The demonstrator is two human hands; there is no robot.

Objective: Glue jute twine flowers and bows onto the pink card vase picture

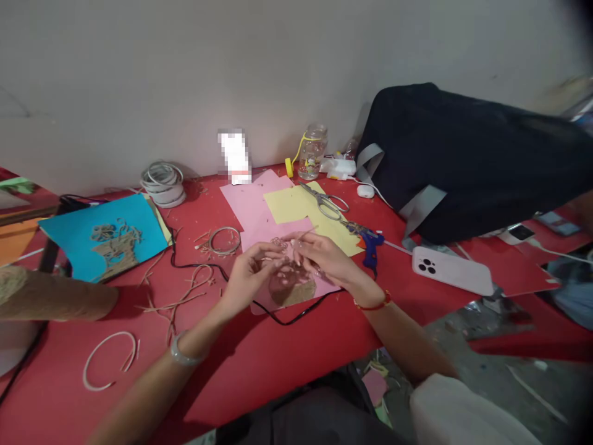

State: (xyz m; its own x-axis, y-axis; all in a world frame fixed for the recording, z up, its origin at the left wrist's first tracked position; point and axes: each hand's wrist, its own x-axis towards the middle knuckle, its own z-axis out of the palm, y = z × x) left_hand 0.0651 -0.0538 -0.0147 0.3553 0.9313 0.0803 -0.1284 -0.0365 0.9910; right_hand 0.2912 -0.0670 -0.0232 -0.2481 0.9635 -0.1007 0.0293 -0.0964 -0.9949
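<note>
My left hand (252,272) and my right hand (327,259) meet over pink paper (254,210). Their fingertips are pinched close together on a thin brown cord (278,242), which curls up between them. A strand of it sticks out above my right fingers. Just below the hands lies a flat brown piece (294,294) with a lacy upper part, partly in their shadow; whether the cord joins it I cannot tell. Left of my left hand, a cord ring (225,241) rests among small cut bits.
Loose brown cords (173,306) and an open pale hoop (86,371) lie at left, near a brown roll (55,293). A blue sheet (76,247) bears lacy brown work. Scissors (327,204), a blue glue gun (372,250), a phone (451,271) and a jar (312,154) are beyond or right.
</note>
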